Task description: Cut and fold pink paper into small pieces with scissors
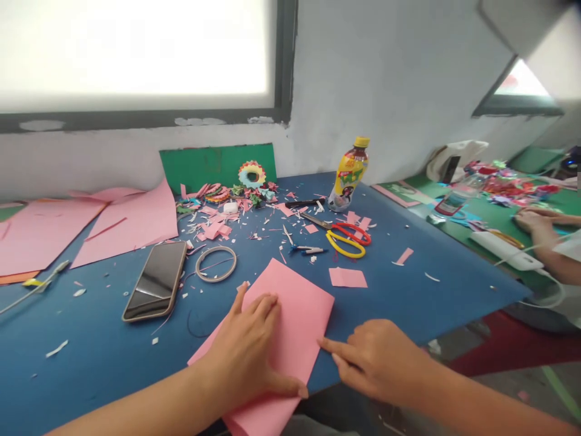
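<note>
A folded sheet of pink paper (295,321) lies at the near edge of the blue table, its lower end reaching past that edge. My left hand (247,348) rests flat on it, fingers spread and thumb out to the right. At the paper's right edge, my right hand (376,357) touches it with an outstretched index finger, the other fingers curled. A small pink paper piece (347,277) lies just beyond. Farther back are scissors (347,239) with red and yellow handles and a drawing compass (306,249).
Left of the paper lie a phone (157,281), a tape roll (216,264) and large pink sheets (131,224). Paper scraps (213,224) are strewn behind. A bottle (348,175) stands near the wall. At the right table, another person's hand (540,224) is near a power strip (506,249).
</note>
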Motion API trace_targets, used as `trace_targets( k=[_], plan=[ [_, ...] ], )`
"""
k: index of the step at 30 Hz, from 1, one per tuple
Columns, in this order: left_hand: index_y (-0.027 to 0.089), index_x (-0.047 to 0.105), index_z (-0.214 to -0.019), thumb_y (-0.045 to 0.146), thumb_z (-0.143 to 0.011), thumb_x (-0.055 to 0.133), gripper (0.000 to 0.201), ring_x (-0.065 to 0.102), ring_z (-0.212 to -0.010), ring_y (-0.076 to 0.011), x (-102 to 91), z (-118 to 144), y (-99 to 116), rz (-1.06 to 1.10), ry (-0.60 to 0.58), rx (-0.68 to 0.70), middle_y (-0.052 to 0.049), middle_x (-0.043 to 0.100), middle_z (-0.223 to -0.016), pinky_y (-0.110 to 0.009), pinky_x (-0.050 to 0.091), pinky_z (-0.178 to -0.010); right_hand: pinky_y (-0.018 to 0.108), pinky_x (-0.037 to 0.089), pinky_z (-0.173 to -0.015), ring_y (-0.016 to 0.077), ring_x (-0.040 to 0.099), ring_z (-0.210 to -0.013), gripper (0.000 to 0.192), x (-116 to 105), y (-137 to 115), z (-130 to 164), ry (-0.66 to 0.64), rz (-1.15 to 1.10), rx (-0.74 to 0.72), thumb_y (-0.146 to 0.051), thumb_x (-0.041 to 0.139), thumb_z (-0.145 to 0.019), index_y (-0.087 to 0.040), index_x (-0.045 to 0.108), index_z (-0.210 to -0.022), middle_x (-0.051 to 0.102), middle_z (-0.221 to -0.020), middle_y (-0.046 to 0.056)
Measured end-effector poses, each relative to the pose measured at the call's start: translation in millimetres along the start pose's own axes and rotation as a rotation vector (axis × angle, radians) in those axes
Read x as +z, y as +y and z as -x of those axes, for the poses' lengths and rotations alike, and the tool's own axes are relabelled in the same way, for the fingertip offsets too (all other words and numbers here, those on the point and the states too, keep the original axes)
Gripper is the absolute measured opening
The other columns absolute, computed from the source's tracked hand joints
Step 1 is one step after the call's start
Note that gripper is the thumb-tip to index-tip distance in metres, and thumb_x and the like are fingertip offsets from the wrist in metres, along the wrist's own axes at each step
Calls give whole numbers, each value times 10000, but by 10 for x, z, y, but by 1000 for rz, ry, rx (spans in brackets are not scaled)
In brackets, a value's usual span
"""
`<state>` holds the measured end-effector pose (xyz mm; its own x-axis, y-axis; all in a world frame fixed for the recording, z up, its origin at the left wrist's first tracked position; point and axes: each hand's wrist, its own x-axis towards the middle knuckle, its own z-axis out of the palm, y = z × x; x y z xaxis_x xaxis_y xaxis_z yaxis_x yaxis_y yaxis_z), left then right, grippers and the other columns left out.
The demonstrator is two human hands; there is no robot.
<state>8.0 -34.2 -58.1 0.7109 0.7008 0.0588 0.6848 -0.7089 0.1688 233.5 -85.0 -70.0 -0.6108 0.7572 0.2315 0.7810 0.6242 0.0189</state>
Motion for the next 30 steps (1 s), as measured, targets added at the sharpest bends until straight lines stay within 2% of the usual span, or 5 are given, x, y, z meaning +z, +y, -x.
trace_targets(
  k=[11,14,19,26,30],
  plan=[
    [53,499,-1198,824,-551,432,1009,435,-1195,-327,-59,29,13,34,-20,-19,-221,519,-1241,-537,69,-1079,234,347,-473,142,609,-514,265,-57,422,-64,-107,170,191,-216,487,-814,-256,693,-976,680,-597,19],
    [101,493,-1197,764,-611,478,885,423,-1202,-325,-92,32,31,59,-31,55,-183,511,-1263,-549,137,-1061,284,456,-617,183,639,-711,238,-72,347,-89,13,97,91,-216,488,-820,-208,688,-949,694,-788,62],
    [181,586,-1007,517,-725,591,438,576,-1000,-227,-79,41,194,177,-158,273,-79,623,-1099,-351,427,-887,313,466,-839,183,592,-992,286,-20,103,-56,72,-170,-200,-260,482,-840,-197,607,-1090,651,-1076,59],
    [156,571,-1019,228,-849,466,212,611,-804,-180,-51,214,255,-30,-170,344,-53,658,-949,-289,454,-680,313,454,-828,182,610,-944,263,-31,-106,19,132,-133,-164,-279,493,-847,-201,620,-1064,658,-1077,46],
    [129,533,-1139,227,-871,429,304,579,-953,-210,-24,411,202,-165,-60,326,-92,615,-1139,-312,428,-762,341,414,-826,187,603,-898,253,-17,-244,34,185,-111,-106,-316,458,-870,-215,633,-1021,669,-1039,39]
  ],
)
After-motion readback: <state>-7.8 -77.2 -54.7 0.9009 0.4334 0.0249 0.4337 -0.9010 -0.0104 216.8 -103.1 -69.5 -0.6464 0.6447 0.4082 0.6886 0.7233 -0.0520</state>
